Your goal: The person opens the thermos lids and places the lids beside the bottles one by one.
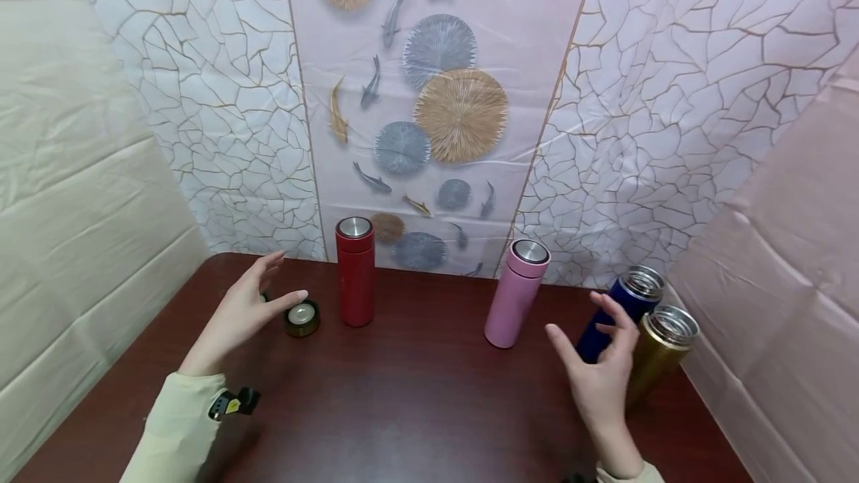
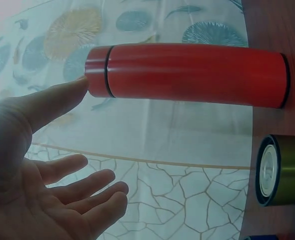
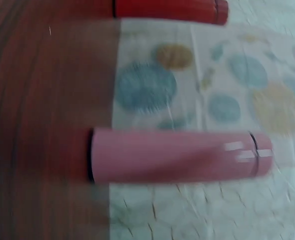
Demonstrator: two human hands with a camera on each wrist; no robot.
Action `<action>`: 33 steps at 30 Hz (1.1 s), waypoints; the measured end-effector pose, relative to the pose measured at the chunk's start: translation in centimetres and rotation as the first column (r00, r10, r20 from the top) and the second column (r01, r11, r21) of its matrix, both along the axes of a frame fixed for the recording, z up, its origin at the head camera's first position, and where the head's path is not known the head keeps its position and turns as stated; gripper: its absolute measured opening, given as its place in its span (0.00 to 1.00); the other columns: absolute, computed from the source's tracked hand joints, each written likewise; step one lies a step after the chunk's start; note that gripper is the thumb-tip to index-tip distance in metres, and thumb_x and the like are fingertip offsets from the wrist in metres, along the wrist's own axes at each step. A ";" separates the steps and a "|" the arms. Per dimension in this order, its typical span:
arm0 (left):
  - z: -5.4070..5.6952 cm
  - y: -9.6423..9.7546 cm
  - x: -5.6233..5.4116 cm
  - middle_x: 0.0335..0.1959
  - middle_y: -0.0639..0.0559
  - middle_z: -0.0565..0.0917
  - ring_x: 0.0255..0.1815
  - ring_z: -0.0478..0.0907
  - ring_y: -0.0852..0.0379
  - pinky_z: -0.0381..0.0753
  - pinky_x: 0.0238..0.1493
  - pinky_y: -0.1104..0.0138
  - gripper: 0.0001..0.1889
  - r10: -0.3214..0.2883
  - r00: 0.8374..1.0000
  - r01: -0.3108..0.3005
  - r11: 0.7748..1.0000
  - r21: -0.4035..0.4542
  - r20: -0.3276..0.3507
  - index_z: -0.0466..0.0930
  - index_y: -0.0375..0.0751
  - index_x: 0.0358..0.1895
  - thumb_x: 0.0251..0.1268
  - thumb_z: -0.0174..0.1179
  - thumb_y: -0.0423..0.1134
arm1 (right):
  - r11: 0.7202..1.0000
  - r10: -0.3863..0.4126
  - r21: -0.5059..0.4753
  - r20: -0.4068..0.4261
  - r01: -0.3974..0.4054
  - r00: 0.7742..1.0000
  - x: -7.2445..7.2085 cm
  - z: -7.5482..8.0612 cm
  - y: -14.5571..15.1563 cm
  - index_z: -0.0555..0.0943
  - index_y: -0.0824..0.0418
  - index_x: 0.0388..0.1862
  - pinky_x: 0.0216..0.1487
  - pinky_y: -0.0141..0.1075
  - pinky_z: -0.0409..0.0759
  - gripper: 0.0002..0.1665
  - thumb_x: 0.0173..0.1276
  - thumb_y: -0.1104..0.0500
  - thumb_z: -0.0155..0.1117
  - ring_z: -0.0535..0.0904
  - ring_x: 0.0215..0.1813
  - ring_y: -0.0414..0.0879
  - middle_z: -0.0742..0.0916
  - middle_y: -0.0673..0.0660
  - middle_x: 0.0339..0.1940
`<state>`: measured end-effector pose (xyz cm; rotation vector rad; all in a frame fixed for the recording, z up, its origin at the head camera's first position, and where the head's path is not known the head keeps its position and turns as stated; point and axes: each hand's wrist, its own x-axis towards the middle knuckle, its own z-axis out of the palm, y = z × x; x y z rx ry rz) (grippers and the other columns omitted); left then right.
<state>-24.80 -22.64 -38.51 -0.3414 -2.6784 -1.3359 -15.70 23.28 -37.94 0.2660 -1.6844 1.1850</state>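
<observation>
Head view, nearest first: a pale sleeve [image 1: 176, 427] covers the left forearm, with a small black device [image 1: 235, 402] strapped at its wrist. The right hand [image 1: 600, 375] holds nothing, its thumb and fingers parted and the fingers loosely bent. A gold bottle [image 1: 651, 367] stands just beside it, metal mouth uncovered. The fingers overlap a blue bottle [image 1: 590, 341], also with its metal mouth uncovered; I cannot tell whether they touch it.

The left hand [image 1: 244, 304] is likewise unoccupied, thumb stretched away from the other fingers. Below the thumb, a gold lid [image 1: 302, 320] sits on the dark red-brown table [image 1: 403, 401] with its inner side up; the left wrist view shows the hand apart from it. At that view's bottom edge, a blue thing [image 2: 261, 238] is mostly cut off.

Farther back, a pink bottle [image 1: 513, 300] and a red bottle [image 1: 356, 278] stand upright, capped and well apart. Behind them hangs a patterned cloth [image 1: 376, 192] with fish and round leaf shapes.
</observation>
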 end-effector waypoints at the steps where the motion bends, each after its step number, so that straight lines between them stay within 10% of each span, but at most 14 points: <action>1: 0.1 0.0 0.1 0.77 0.38 0.60 0.74 0.60 0.31 0.67 0.66 0.40 0.49 -0.002 1.000 0.002 1.000 0.007 0.000 0.52 0.43 0.80 0.63 0.67 0.61 | 1.000 0.016 0.018 0.003 -0.016 1.000 -0.4 -0.1 -0.6 0.67 0.79 0.64 0.56 0.31 0.64 0.45 0.44 0.80 0.73 0.69 0.61 0.44 0.79 0.69 0.58; 10: 0.5 0.2 0.2 0.77 0.43 0.63 0.75 0.61 0.34 0.67 0.67 0.41 0.47 -0.004 1.000 0.005 1.000 0.013 -0.022 0.54 0.45 0.79 0.64 0.67 0.60 | 0.971 0.220 0.079 0.088 -0.227 0.971 -3.1 -0.8 -6.6 0.67 0.78 0.64 0.59 0.29 0.68 0.46 0.45 0.80 0.76 0.73 0.59 0.45 0.79 0.74 0.57; 19: 0.7 0.6 0.4 0.76 0.41 0.63 0.74 0.62 0.35 0.65 0.69 0.42 0.46 -0.008 1.000 0.009 0.999 0.032 -0.024 0.56 0.41 0.78 0.64 0.68 0.57 | 0.927 0.321 0.135 0.200 -0.351 0.926 -5.5 -0.9 -11.3 0.66 0.73 0.69 0.60 0.49 0.72 0.48 0.50 0.73 0.79 0.72 0.64 0.62 0.78 0.68 0.62; 33: 0.4 0.8 0.3 0.72 0.39 0.68 0.72 0.66 0.38 0.65 0.70 0.45 0.44 -0.008 0.998 0.010 0.999 0.036 -0.061 0.59 0.41 0.77 0.64 0.69 0.54 | 0.869 0.433 -0.012 0.503 -0.495 0.748 -12.2 -5.1 -15.4 0.59 0.47 0.79 0.70 0.51 0.67 0.54 0.59 0.48 0.79 0.64 0.74 0.46 0.69 0.53 0.76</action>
